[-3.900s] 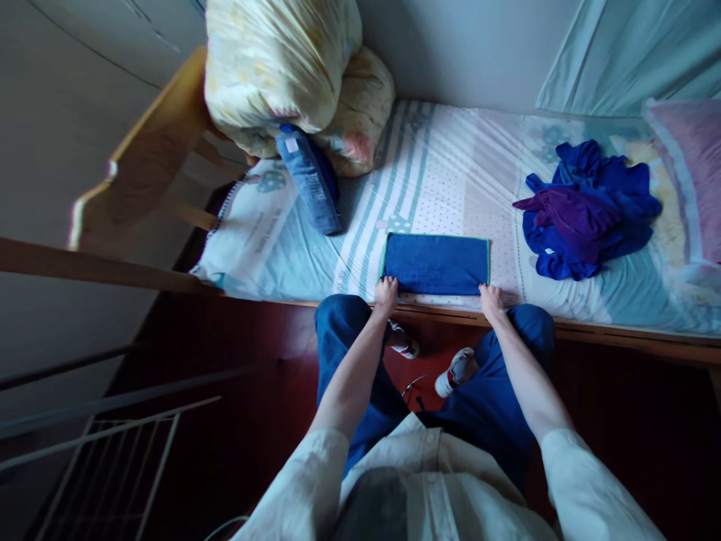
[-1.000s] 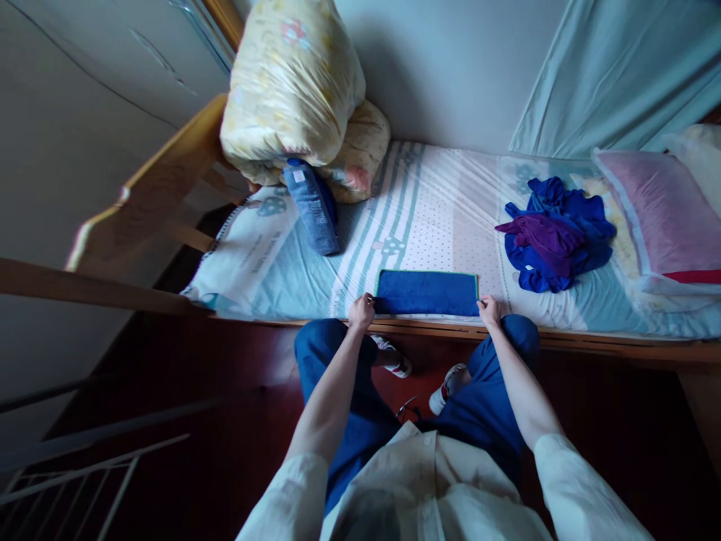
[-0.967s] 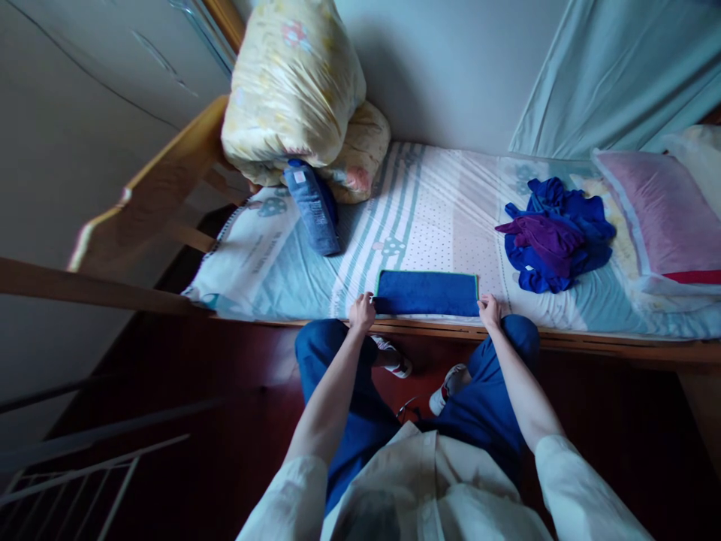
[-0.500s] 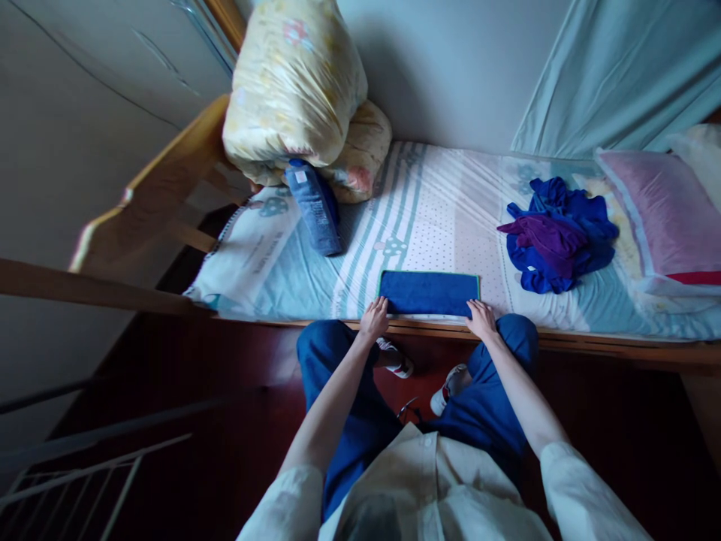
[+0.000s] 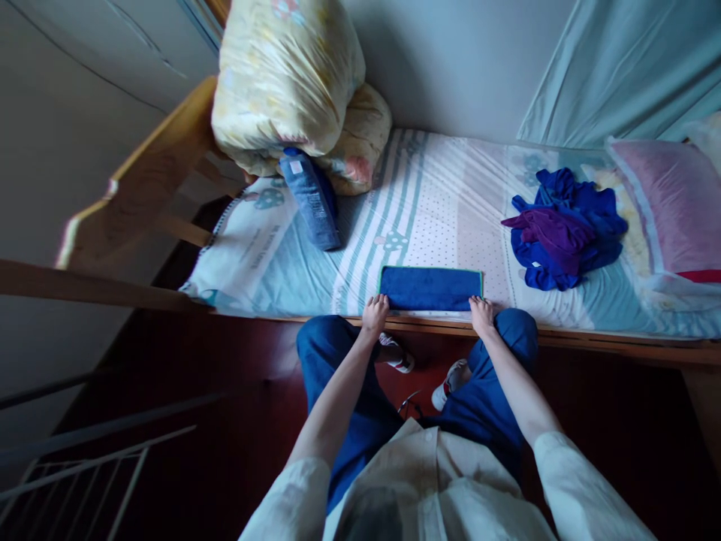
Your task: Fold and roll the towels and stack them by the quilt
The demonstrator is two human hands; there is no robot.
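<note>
A flat blue towel (image 5: 431, 289) with green edging lies folded into a long rectangle at the bed's front edge. My left hand (image 5: 375, 311) pinches its near left corner. At the near right corner my right hand (image 5: 481, 312) is closed with curled fingers. The undersides of both grips are hidden. Farther right on the sheet sits a crumpled heap of blue cloths (image 5: 597, 225), with a purple cloth (image 5: 555, 231) on top. To the left lies a folded grey-blue cloth (image 5: 309, 199) with a white label.
The bed (image 5: 431, 180) has a patterned sheet. A rolled yellow quilt (image 5: 287, 75) stands at its left end beside a wooden headboard (image 5: 140, 173). A pink pillow (image 5: 662, 199) lies at the right. White metal rails (image 5: 107, 458) are at the lower left.
My right hand's fingers have curled in more tightly at the towel's corner. The left hand stays at its corner, its fingers drawn closer together. The view has shifted slightly.
</note>
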